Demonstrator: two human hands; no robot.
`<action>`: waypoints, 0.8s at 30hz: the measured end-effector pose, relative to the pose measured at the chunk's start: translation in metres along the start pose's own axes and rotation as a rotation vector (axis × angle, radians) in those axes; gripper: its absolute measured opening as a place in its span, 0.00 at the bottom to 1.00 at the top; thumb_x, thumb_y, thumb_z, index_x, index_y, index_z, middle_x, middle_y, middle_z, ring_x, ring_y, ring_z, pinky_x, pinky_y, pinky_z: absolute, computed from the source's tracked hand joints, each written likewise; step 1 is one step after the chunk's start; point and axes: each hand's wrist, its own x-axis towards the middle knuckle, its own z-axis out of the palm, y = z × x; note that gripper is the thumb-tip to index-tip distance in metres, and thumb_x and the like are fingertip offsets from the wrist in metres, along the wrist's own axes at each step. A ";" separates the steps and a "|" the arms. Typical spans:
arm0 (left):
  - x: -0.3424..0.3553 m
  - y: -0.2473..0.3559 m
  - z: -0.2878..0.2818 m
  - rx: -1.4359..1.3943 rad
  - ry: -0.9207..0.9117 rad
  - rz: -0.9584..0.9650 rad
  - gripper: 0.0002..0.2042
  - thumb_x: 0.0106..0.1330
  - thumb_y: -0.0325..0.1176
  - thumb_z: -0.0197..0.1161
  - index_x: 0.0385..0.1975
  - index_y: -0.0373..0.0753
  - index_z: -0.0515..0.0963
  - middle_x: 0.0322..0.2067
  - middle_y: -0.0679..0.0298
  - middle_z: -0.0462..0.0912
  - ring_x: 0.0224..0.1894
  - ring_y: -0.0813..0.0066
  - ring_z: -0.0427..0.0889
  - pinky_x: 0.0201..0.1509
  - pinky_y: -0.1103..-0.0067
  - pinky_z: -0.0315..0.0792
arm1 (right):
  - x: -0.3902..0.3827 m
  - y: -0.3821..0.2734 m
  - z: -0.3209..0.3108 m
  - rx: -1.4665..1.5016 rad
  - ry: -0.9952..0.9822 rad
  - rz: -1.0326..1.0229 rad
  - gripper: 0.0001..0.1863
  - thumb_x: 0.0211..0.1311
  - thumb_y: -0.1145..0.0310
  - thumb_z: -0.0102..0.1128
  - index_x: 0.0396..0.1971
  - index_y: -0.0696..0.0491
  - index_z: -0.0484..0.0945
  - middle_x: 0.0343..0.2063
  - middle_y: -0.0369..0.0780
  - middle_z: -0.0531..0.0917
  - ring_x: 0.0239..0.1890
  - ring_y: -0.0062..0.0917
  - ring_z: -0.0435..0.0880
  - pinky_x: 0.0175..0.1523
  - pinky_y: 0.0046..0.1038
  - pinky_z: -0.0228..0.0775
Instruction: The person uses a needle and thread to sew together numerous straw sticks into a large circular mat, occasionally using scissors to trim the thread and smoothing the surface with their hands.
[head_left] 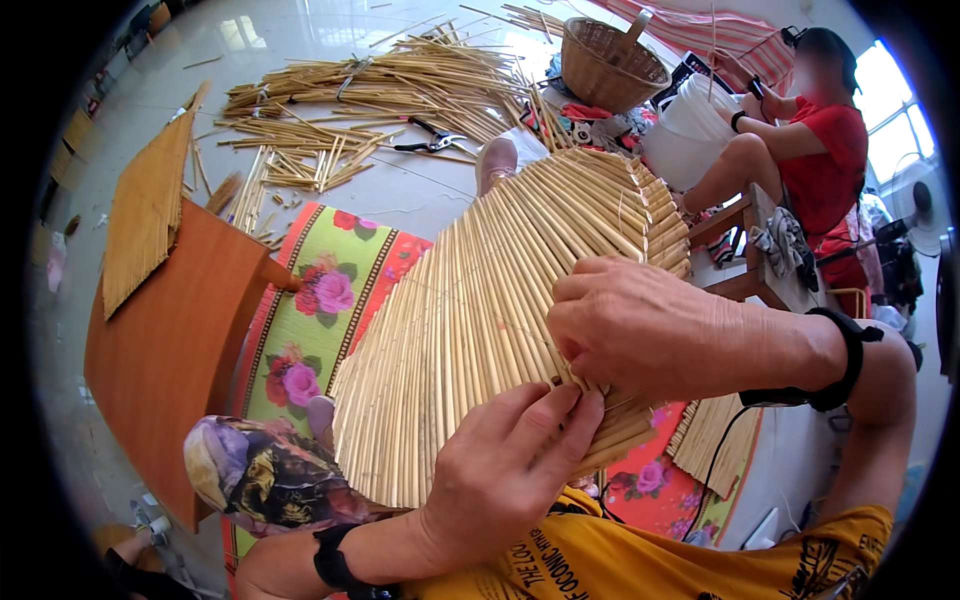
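Head view: a fan-shaped woven straw mat (480, 300) is lying across the person's lap; the left hand (500, 470) is pinching its lower edge, fingers (560, 415) clamped on the straws; the right hand (640, 325) is pressing on top, fingers curled together. Beyond, loose straw bundles (390, 85) are lying on the floor beside a woven basket (610, 65).

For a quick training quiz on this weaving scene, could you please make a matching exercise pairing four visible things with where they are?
Things:
1. woven straw panel
2. wicker basket
3. pliers
4. loose straw stalks

Places:
A. on the floor, just right of the stalk piles
B. held between the left hand and the right hand
C. spread in piles across the floor at the top
D. at the top, near the person in red

Pairs: 1-B, 2-D, 3-A, 4-C
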 end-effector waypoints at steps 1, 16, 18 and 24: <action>0.001 0.000 -0.001 -0.016 -0.003 0.002 0.24 0.52 0.30 0.64 0.52 0.34 0.82 0.45 0.58 0.82 0.45 0.63 0.82 0.43 0.72 0.79 | 0.001 0.001 -0.001 0.004 -0.036 -0.034 0.07 0.50 0.72 0.62 0.24 0.62 0.80 0.29 0.50 0.83 0.37 0.46 0.84 0.42 0.41 0.76; 0.010 -0.002 -0.005 -0.061 -0.005 -0.023 0.30 0.41 0.22 0.71 0.52 0.35 0.82 0.46 0.58 0.81 0.42 0.57 0.82 0.43 0.68 0.80 | -0.002 0.013 0.001 0.313 0.160 0.202 0.10 0.58 0.67 0.67 0.29 0.57 0.77 0.29 0.42 0.79 0.37 0.38 0.80 0.43 0.36 0.71; 0.010 -0.001 -0.004 -0.061 -0.010 -0.026 0.30 0.41 0.22 0.71 0.52 0.35 0.82 0.46 0.58 0.81 0.42 0.57 0.82 0.43 0.68 0.79 | -0.001 0.011 -0.010 0.429 -0.001 0.320 0.10 0.58 0.67 0.67 0.29 0.58 0.78 0.29 0.42 0.80 0.36 0.37 0.81 0.42 0.34 0.72; 0.008 -0.003 -0.005 -0.076 -0.017 -0.026 0.31 0.41 0.23 0.71 0.54 0.35 0.81 0.47 0.57 0.80 0.43 0.57 0.81 0.44 0.68 0.79 | 0.001 0.014 -0.017 0.395 -0.214 0.259 0.08 0.59 0.68 0.65 0.28 0.58 0.79 0.29 0.42 0.80 0.38 0.37 0.82 0.44 0.34 0.73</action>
